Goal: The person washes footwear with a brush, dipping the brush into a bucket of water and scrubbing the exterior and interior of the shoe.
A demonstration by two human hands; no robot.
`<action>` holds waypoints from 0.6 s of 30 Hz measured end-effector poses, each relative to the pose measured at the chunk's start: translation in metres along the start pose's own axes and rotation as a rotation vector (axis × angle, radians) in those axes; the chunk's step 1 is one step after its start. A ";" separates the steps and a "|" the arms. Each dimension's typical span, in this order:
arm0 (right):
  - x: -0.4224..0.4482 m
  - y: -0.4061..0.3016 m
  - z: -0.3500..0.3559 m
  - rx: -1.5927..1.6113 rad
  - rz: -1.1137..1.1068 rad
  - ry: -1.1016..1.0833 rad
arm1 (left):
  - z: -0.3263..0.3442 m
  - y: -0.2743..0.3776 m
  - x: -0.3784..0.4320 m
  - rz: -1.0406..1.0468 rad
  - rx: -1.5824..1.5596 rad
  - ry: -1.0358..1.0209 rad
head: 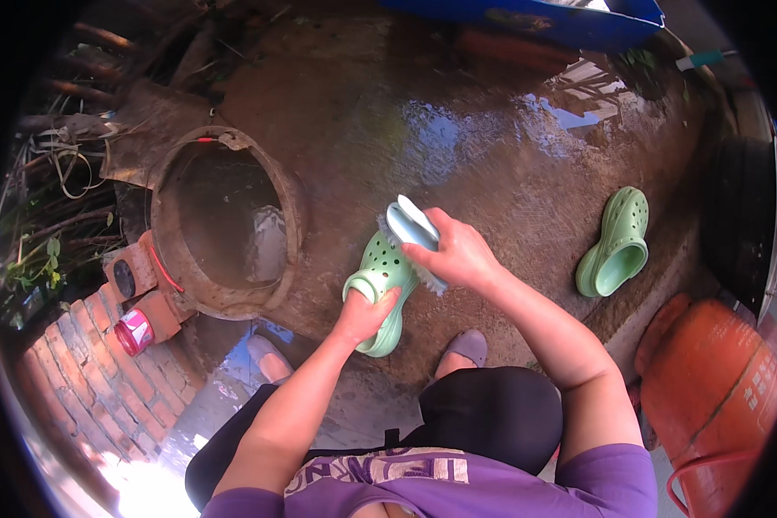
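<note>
My left hand [368,315] grips a light green perforated clog [383,259], its fingers hidden inside the foot opening. The clog's toe points away from me. A white scrub brush [408,223] is in my right hand [460,249], with the thumb over its handle. Its pale bristles lie against the clog's right side near the toe; whether they press on it I cannot tell. The matching green clog [625,226] stands apart on the wet ground to the right, its opening towards me.
On the left is a wide round basin [291,220] holding murky water. Beside it are bricks [129,265] and a pink-labelled jar [134,331]. A large orange-red container [712,375] stands at right. A blue tub [576,22] is at the back. Sticks [71,123] lie far left.
</note>
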State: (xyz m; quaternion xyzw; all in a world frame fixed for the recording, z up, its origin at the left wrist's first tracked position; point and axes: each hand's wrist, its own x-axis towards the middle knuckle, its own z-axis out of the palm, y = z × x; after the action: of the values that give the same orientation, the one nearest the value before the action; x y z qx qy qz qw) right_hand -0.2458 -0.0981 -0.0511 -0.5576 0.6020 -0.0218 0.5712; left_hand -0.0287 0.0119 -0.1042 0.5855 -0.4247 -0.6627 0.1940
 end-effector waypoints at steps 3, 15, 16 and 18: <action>0.042 0.002 -0.006 -0.001 0.074 -0.021 | 0.003 0.003 0.000 0.116 0.250 0.007; -0.068 0.101 0.052 0.409 -0.081 0.081 | 0.004 -0.032 -0.017 0.052 0.249 -0.016; -0.074 0.113 0.056 0.447 -0.090 0.081 | 0.006 -0.031 -0.018 0.066 0.271 -0.014; -0.065 0.124 0.052 0.489 -0.082 0.054 | 0.006 -0.035 -0.020 0.073 0.341 -0.038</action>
State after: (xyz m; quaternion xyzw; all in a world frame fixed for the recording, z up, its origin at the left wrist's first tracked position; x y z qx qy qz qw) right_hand -0.3061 0.0256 -0.1084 -0.4260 0.5708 -0.2050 0.6713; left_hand -0.0206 0.0488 -0.1201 0.5815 -0.5554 -0.5846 0.1077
